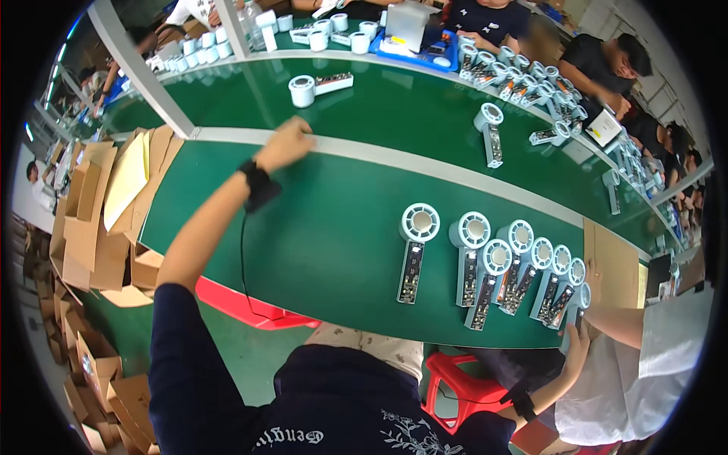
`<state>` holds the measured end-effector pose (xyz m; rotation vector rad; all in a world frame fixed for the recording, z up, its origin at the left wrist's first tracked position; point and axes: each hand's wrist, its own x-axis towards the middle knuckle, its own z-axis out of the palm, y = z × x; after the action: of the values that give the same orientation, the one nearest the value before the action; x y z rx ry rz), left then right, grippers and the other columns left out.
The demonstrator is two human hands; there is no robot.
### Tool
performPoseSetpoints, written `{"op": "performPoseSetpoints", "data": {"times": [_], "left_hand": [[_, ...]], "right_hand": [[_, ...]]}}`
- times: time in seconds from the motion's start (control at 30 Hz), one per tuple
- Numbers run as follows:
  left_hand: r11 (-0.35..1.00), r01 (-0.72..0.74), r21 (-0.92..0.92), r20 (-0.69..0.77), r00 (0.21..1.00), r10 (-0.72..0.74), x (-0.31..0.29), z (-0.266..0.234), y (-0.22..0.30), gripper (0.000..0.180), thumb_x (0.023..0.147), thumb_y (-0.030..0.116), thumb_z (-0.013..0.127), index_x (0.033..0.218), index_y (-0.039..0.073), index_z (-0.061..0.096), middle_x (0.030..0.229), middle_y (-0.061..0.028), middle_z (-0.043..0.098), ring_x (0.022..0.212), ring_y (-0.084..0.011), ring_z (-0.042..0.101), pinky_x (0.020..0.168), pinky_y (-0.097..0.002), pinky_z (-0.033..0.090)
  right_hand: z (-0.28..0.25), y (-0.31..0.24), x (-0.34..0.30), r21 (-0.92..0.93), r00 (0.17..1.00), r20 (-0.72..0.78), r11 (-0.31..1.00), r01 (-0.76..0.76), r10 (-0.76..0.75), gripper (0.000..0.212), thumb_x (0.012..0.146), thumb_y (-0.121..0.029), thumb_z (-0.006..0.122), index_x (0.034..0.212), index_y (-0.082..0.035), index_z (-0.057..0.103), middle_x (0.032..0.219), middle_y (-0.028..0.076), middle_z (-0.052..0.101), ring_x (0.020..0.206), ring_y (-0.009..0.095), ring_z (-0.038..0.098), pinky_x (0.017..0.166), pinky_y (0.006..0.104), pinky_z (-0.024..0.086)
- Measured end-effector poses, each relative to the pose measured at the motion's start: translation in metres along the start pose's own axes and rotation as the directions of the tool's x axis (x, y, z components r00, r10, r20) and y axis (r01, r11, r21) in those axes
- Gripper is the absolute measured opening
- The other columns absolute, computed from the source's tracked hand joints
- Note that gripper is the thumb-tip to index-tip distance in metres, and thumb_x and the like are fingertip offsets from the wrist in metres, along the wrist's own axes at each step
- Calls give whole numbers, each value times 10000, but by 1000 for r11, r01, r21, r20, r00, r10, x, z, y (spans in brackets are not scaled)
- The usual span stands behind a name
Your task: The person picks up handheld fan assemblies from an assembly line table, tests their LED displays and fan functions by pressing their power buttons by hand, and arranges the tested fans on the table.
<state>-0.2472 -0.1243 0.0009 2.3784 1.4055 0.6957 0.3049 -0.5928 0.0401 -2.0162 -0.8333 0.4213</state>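
My left hand (287,145) is over the pale rail at the table's far edge. Its fingers are partly curled and a little apart, with nothing visible in them. Just beyond it, a white handheld fan (302,91) lies on the green conveyor belt, its open handle showing a circuit board. At the right end of the table, my right hand (578,347) has its fingers around the handle of a light-blue handheld fan (582,294). Several similar open-handled fans (497,258) lie grouped beside it. One fan (410,258) lies apart, left of the group.
Cardboard boxes (95,227) are stacked left of the green table (318,227). Beyond the belt (409,98), co-workers sit near many fans and a blue tray (417,51). A person in a pale shirt (629,371) is close on my right. A black cable hangs from my left wristband (259,184).
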Motion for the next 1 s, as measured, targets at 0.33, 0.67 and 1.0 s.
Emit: {"op": "performPoseSetpoints", "data": {"times": [0.33,0.67,1.0], "left_hand": [[951,232,-207,-330,898,-291,92,12,-117,927,571,477,835,1248,1,417,1092,-191,608,1069,-333,578,915,-370,451],[446,-181,-877,-395,799,-453,105,-14,-14,542,747,388,755,1106,45,537,1009,-83,626,937,-218,613,829,-333,500],[-572,-350,-742,-159,921,-356,72,-54,82,362,852,294,664,1001,-4,523,915,-85,612,826,-196,614,826,-345,532]], "right_hand": [[17,12,37,-406,996,1,911,77,-84,383,936,-168,506,1266,28,494,1199,182,567,1082,262,526,956,306,371],[68,-150,11,-335,937,138,875,348,-320,319,892,-140,566,1188,-21,558,916,136,635,637,175,560,592,290,446],[230,-265,112,-113,625,653,761,639,-428,347,875,-331,548,999,-15,622,776,113,631,590,195,586,563,301,477]]}}
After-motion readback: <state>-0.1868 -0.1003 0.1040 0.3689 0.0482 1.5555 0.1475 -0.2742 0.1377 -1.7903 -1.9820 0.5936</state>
